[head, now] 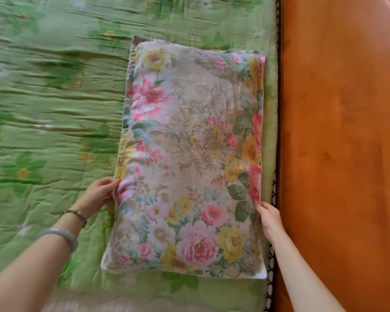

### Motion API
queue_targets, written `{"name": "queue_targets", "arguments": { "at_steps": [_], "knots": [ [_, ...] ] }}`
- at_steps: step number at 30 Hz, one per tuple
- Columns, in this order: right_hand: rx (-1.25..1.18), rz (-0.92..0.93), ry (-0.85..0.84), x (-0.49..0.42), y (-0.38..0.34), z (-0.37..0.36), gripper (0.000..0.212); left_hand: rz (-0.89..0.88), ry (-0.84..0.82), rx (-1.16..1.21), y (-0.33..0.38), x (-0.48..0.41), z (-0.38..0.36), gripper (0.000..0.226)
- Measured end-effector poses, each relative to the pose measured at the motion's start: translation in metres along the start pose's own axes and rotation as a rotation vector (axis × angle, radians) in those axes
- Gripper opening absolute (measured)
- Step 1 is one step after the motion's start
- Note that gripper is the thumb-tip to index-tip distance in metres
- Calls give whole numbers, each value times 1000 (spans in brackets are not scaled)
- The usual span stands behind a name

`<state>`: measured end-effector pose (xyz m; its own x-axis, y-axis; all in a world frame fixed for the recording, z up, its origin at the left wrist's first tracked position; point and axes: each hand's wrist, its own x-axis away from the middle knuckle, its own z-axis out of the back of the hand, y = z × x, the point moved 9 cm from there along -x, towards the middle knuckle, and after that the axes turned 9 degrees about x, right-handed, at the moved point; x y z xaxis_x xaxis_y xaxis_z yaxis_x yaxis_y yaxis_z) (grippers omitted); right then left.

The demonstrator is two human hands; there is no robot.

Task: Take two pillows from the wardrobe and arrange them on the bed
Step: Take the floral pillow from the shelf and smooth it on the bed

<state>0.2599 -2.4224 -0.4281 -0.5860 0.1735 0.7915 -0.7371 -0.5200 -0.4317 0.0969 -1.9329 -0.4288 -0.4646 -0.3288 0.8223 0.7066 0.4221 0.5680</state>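
A single floral pillow [189, 158], pink and yellow flowers on beige, lies flat on the green quilted bed cover [43, 109], its long side running along the headboard. My left hand [97, 194] grips the pillow's left edge near the lower part, fingers curled round the fabric. My right hand [269, 218] holds the pillow's right edge, with its fingers tucked against the side. A second pillow is not in view.
The orange-brown wooden headboard [342, 143] fills the right side, right next to the pillow. A dark woven mat edge [271, 266] shows between quilt and headboard. The green quilt stretches to the left and above the pillow.
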Motion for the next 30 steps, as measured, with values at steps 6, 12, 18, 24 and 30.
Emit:
{"name": "queue_targets", "arguments": {
  "at_steps": [6,12,18,24,30],
  "knots": [
    [200,125,211,27,5,19,34,-217,170,17,7,16,30,20],
    [-119,-84,-57,44,43,-10,24,58,-60,-2,-67,26,3,31],
    [-32,-146,40,78,117,4,28,-110,83,-142,-98,60,36,28],
    [223,-82,120,75,97,1,41,-225,267,-128,-88,83,51,38],
    [-124,-351,-352,100,144,-24,52,75,5,-183,-149,111,22,15]
  ]
}}
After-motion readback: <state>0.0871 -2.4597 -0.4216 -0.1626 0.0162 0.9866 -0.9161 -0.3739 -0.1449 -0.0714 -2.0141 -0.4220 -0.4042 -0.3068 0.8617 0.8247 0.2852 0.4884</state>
